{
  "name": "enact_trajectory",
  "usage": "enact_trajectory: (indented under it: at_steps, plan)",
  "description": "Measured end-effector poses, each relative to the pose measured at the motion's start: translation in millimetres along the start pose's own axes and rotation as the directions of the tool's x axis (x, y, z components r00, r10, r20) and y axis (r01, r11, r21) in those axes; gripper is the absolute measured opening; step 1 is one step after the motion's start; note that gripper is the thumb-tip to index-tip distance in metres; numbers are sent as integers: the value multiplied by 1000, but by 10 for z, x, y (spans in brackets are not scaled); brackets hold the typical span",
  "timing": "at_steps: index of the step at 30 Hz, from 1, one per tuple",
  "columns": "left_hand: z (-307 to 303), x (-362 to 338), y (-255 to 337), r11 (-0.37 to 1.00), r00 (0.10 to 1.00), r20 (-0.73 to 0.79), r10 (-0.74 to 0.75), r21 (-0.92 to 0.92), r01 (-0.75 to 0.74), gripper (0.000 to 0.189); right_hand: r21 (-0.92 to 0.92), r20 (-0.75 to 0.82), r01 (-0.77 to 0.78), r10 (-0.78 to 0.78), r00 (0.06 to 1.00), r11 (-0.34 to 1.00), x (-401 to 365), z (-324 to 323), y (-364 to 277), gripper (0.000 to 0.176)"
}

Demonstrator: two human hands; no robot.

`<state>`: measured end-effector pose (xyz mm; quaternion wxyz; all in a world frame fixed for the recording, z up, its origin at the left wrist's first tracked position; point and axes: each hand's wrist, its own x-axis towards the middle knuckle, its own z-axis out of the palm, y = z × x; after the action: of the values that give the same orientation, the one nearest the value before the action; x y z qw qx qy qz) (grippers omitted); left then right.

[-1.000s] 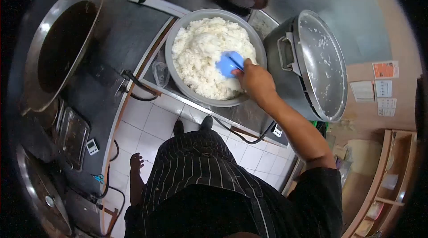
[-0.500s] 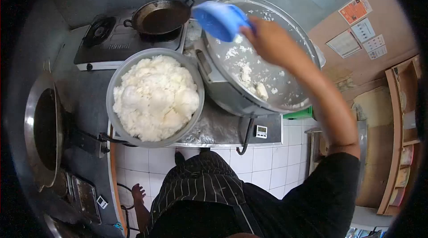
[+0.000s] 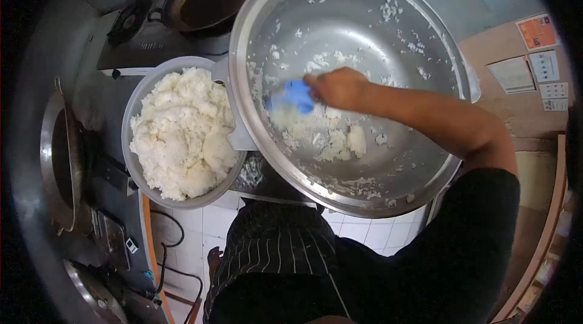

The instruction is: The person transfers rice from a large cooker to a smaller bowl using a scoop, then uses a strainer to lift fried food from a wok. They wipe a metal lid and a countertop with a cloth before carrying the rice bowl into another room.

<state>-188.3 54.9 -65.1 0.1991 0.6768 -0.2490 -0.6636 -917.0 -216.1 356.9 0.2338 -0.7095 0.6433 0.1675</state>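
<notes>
My right hand point(image 3: 341, 88) is closed around a blue plastic scoop point(image 3: 297, 94), its front blurred by motion. The scoop is down inside a large metal pot point(image 3: 419, 136), among clumps and loose grains of leftover rice point(image 3: 340, 142) stuck to the bottom and wall. Left of the pot, a grey tub point(image 3: 129, 148) is heaped with white cooked rice point(image 3: 185, 133); the pot's side handle overlaps its rim. Low beside my apron, my left hand point(image 3: 215, 257) hangs with nothing in it, fingers apart and partly hidden by my body.
A wok with dark liquid point(image 3: 209, 5) sits on the gas stove point(image 3: 136, 51) at the back. Another pan point(image 3: 51, 166) stands along the left counter, near a small timer point(image 3: 131, 245). Hoses point(image 3: 176, 227) hang by the counter edge. Papers point(image 3: 512, 83) are on the right wall.
My right hand has lowered the scoop from above the pot's left rim into the pot. My view has shifted, and the pot fills more of it. My left hand stays low.
</notes>
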Motion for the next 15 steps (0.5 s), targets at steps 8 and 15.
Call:
enact_trajectory:
  at_steps: [8,15]
  plan:
    - [61,-68,227,800,937,230,262,492,-345,37,-207,-37,-412,413,910,888,-858,-299,270,25]
    - [718,-267,1487,983,986,-79,-144,105,152,31,15,319,-229,213,924,973,-1161,337,55,22]
